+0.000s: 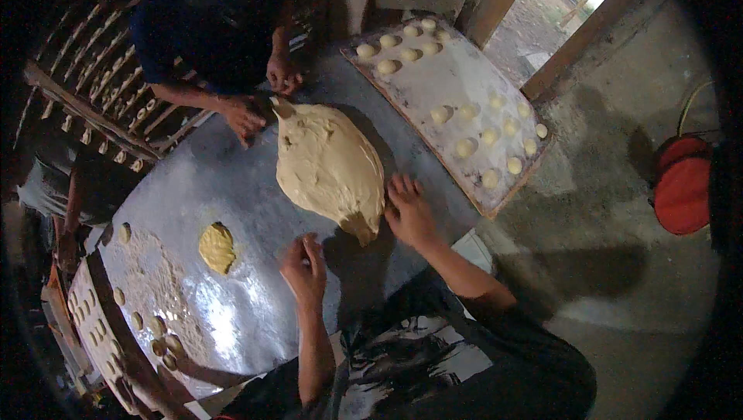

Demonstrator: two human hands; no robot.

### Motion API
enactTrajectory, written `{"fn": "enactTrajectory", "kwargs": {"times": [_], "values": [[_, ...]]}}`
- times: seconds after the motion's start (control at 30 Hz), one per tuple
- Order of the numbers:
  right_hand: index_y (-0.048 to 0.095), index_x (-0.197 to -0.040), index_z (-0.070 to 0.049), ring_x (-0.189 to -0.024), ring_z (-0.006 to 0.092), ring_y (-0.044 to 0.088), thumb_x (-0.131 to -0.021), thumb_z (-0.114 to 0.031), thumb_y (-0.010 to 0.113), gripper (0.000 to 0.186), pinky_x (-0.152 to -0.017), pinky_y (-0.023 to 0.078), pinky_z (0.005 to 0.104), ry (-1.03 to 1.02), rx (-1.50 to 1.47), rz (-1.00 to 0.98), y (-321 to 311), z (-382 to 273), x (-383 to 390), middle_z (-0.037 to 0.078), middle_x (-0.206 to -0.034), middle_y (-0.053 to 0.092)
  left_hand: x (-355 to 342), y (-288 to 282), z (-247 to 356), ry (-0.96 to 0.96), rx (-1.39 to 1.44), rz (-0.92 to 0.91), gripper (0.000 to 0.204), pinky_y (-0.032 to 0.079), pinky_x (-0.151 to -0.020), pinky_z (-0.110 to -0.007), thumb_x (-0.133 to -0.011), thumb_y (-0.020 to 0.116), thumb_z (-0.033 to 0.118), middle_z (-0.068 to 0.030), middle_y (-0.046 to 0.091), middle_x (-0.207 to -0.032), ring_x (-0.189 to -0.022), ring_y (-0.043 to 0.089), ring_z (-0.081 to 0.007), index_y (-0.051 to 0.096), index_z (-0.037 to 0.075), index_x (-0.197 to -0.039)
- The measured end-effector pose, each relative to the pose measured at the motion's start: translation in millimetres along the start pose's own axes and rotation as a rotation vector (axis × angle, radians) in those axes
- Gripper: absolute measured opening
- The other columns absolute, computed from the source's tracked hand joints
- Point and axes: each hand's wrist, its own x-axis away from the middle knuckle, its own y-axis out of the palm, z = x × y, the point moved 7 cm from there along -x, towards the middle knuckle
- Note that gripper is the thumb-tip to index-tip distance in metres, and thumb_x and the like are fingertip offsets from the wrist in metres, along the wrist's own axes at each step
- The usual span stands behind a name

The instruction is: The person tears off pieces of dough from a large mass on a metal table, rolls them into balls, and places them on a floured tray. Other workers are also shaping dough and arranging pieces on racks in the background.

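A large slab of pale dough (pixel 329 158) lies on the metal-topped table (pixel 255 223), with one pulled-out tip toward me and another toward a co-worker. My right hand (pixel 410 210) is at the dough's near right edge, fingers spread and nothing gripped. Just short of the dough's near end, my left hand (pixel 305 267) hovers over the table with loosely bent fingers apart, holding nothing. To its left sits a small yellow lump (pixel 217 248), soft-looking. Across the table, the co-worker's two hands (pixel 244 117) are near the dough's far tip.
A floured board (pixel 433 95) with several round dough balls stands at the back right. Scattered flour (pixel 159 273) and several small dough pieces (pixel 172 343) cover the table's left side. Another tray (pixel 97 319) of pieces sits beyond. Slatted racks (pixel 93 118) rise behind; a red round object (pixel 683 186) is far right.
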Motion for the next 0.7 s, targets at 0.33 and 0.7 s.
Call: {"fn": "enactTrajectory", "kwargs": {"times": [0.33, 0.7], "values": [[0.070, -0.128, -0.006, -0.145, 0.0467, 0.038, -0.092, -0.016, 0.070, 0.037, -0.119, 0.035, 0.0521, -0.150, -0.150, -0.153, -8, 4, 7, 0.023, -0.158, 0.040, 17, 5, 0, 0.013, -0.060, 0.012, 0.032, 0.054, -0.063, -0.033, -0.106, 0.055, 0.024, -0.0094, 0.071, -0.075, -0.067, 0.070, -0.0174, 0.074, 0.000, -0.097], [0.055, -0.143, -0.005, -0.119, 0.0383, 0.064, -0.098, -0.034, 0.064, 0.055, -0.103, 0.049, 0.0482, 0.109, -0.452, 0.299, -85, 70, -16, 0.021, -0.129, 0.066, 38, 36, 14, -0.132, -0.094, 0.089, 0.030, 0.051, -0.061, -0.031, -0.105, 0.057, 0.024, -0.0097, 0.070, -0.073, -0.064, 0.067, -0.0163, 0.073, 0.000, -0.097]]}}
